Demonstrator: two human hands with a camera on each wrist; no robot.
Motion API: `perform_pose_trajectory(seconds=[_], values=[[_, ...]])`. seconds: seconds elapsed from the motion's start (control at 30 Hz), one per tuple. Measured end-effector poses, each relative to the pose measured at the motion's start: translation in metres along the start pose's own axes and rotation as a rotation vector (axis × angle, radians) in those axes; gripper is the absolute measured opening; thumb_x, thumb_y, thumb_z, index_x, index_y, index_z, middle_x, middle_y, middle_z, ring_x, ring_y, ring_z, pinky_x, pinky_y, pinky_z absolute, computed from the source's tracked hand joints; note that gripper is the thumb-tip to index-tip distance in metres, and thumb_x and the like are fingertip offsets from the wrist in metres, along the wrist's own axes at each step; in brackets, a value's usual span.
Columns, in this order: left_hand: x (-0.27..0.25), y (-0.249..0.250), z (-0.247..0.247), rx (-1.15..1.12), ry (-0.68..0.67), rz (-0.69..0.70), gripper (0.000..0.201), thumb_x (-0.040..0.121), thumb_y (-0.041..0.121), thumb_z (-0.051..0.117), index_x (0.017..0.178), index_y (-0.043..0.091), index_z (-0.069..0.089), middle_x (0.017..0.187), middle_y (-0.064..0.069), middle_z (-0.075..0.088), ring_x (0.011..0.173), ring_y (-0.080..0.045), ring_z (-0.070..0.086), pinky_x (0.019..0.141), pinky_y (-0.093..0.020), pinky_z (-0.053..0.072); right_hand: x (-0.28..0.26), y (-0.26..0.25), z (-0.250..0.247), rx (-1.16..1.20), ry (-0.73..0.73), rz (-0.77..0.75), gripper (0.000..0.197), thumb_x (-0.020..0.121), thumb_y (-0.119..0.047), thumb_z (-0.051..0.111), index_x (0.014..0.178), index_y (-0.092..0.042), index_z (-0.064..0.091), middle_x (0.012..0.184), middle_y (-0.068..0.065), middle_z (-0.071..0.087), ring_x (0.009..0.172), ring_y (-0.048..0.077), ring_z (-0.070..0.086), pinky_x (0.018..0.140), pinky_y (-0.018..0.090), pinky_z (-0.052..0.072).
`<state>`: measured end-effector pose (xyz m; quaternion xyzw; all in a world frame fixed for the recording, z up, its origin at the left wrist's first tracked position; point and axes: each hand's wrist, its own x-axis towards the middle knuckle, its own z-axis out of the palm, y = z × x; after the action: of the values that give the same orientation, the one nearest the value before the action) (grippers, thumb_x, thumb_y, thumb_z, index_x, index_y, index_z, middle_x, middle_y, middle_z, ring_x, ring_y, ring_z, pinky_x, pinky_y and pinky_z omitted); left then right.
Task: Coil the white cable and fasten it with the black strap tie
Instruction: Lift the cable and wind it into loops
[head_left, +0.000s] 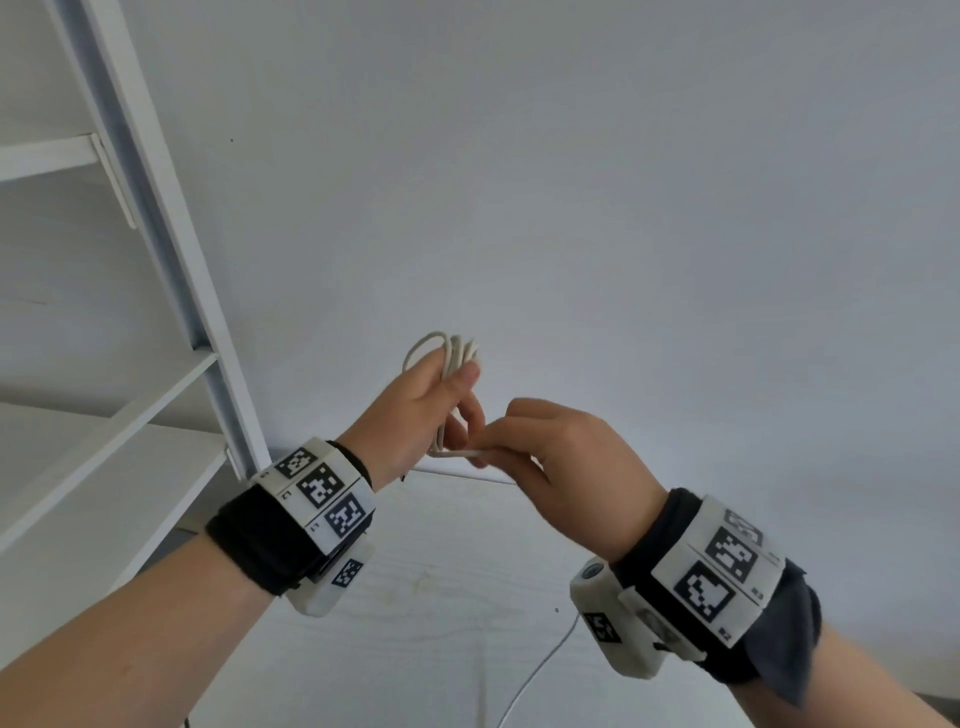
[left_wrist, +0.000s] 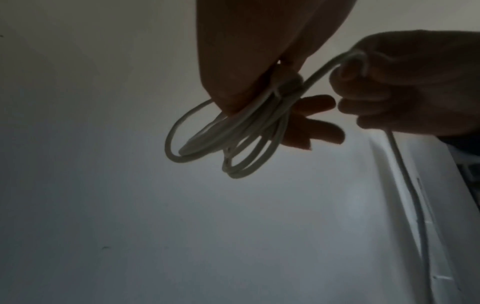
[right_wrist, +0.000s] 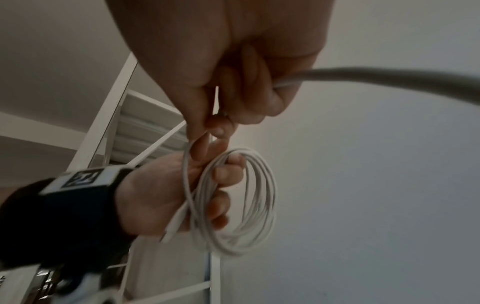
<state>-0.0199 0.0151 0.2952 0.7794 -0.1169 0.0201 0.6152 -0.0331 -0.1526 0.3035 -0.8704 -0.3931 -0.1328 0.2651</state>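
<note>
The white cable (head_left: 451, 358) is wound into several loops, and my left hand (head_left: 421, 410) grips the bundle, raised in front of the wall. The same coil (right_wrist: 249, 197) hangs round the left fingers in the right wrist view, and shows as a dim coil (left_wrist: 233, 131) in the left wrist view. My right hand (head_left: 550, 452) sits just right of the left and pinches the running strand (head_left: 457, 453). The loose tail (head_left: 540, 665) drops to the table. No black strap tie is in sight.
A white shelving unit (head_left: 171, 291) stands at the left against the pale wall (head_left: 623, 208). Below the hands lies a white wood-grain table (head_left: 415, 597). Both wrists carry marker-covered camera bands.
</note>
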Motion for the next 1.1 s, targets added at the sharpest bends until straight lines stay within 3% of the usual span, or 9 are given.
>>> perform_pose_trajectory(seconds=[0.13, 0.23, 0.33, 0.47, 0.7, 0.8, 0.87, 1.0, 1.1], values=[[-0.005, -0.001, 0.006, 0.028, -0.108, -0.023, 0.046, 0.086, 0.054, 0.034, 0.096, 0.012, 0.050, 0.060, 0.000, 0.066, 0.039, -0.024, 0.056, 0.047, -0.028, 0.042, 0.012, 0.004, -0.013, -0.009, 0.071, -0.005, 0.016, 0.088, -0.027, 0.052, 0.088, -0.025, 0.068, 0.070, -0.010, 0.052, 0.056, 0.004, 0.045, 0.053, 0.032, 0.048], [-0.007, 0.000, 0.009, -0.039, -0.127, -0.014, 0.047, 0.088, 0.055, 0.030, 0.089, 0.013, 0.051, 0.056, -0.004, 0.059, 0.032, -0.018, 0.039, 0.039, -0.024, 0.033, 0.017, 0.007, -0.016, -0.001, 0.084, -0.007, 0.013, 0.086, -0.026, 0.054, 0.088, -0.025, 0.067, 0.070, -0.010, 0.051, 0.057, 0.004, 0.044, 0.053, 0.033, 0.047], [-0.011, 0.001, 0.012, -0.064, -0.161, -0.017, 0.051, 0.090, 0.054, 0.026, 0.083, 0.008, 0.046, 0.049, -0.006, 0.051, 0.031, -0.013, 0.028, 0.038, -0.025, 0.025, 0.018, 0.009, -0.020, 0.038, 0.123, 0.023, 0.004, 0.083, -0.025, 0.062, 0.084, -0.022, 0.060, 0.068, -0.014, 0.051, 0.058, -0.001, 0.046, 0.055, 0.023, 0.041], [-0.018, 0.001, 0.016, -0.074, -0.212, -0.024, 0.055, 0.088, 0.058, 0.026, 0.076, 0.010, 0.049, 0.040, -0.003, 0.036, 0.033, -0.016, 0.022, 0.036, -0.022, 0.026, 0.020, 0.012, -0.028, 0.076, 0.151, 0.105, 0.032, 0.070, -0.034, 0.074, 0.078, -0.026, 0.044, 0.064, -0.009, 0.052, 0.060, 0.003, 0.048, 0.056, 0.016, 0.041], [-0.025, 0.012, 0.012, -0.338, -0.406, -0.107, 0.055, 0.085, 0.062, 0.032, 0.067, 0.013, 0.048, 0.035, 0.005, 0.029, 0.025, -0.008, 0.019, 0.034, -0.015, 0.025, 0.021, 0.025, -0.031, 0.345, 0.176, 0.155, 0.046, 0.055, -0.048, 0.074, 0.061, -0.008, 0.052, 0.050, -0.009, 0.044, 0.046, 0.005, 0.035, 0.048, 0.012, 0.032], [-0.027, 0.017, 0.009, -0.556, -0.486, -0.132, 0.051, 0.081, 0.062, 0.034, 0.063, 0.015, 0.046, 0.033, 0.008, 0.028, 0.023, -0.005, 0.016, 0.033, -0.011, 0.022, 0.020, 0.037, -0.027, 0.484, 0.219, 0.222, 0.041, 0.059, -0.047, 0.078, 0.056, -0.015, 0.052, 0.046, -0.013, 0.044, 0.045, 0.003, 0.034, 0.048, 0.012, 0.031], [-0.027, 0.020, 0.006, -0.669, -0.501, -0.157, 0.051, 0.079, 0.063, 0.035, 0.062, 0.016, 0.047, 0.031, 0.009, 0.029, 0.022, -0.003, 0.018, 0.033, -0.010, 0.021, 0.019, 0.041, -0.022, 0.567, 0.208, 0.248, 0.028, 0.068, -0.036, 0.073, 0.057, -0.018, 0.055, 0.045, -0.013, 0.046, 0.044, 0.004, 0.035, 0.046, 0.012, 0.032], [-0.021, 0.027, -0.001, -0.879, -0.483, -0.142, 0.050, 0.079, 0.062, 0.037, 0.062, 0.016, 0.048, 0.030, 0.010, 0.035, 0.021, -0.002, 0.022, 0.032, -0.012, 0.017, 0.014, 0.042, -0.006, 0.637, 0.126, 0.316, 0.027, 0.086, -0.005, 0.054, 0.060, -0.007, 0.058, 0.044, -0.010, 0.046, 0.040, 0.006, 0.033, 0.042, 0.017, 0.029], [-0.015, 0.034, -0.011, -0.876, -0.382, -0.092, 0.051, 0.085, 0.060, 0.032, 0.063, 0.017, 0.046, 0.031, 0.010, 0.033, 0.021, -0.001, 0.022, 0.031, -0.013, 0.016, 0.007, 0.044, 0.003, 0.684, 0.104, 0.406, 0.035, 0.092, -0.011, 0.046, 0.059, -0.001, 0.050, 0.044, -0.006, 0.038, 0.040, 0.009, 0.024, 0.039, 0.021, 0.021]])
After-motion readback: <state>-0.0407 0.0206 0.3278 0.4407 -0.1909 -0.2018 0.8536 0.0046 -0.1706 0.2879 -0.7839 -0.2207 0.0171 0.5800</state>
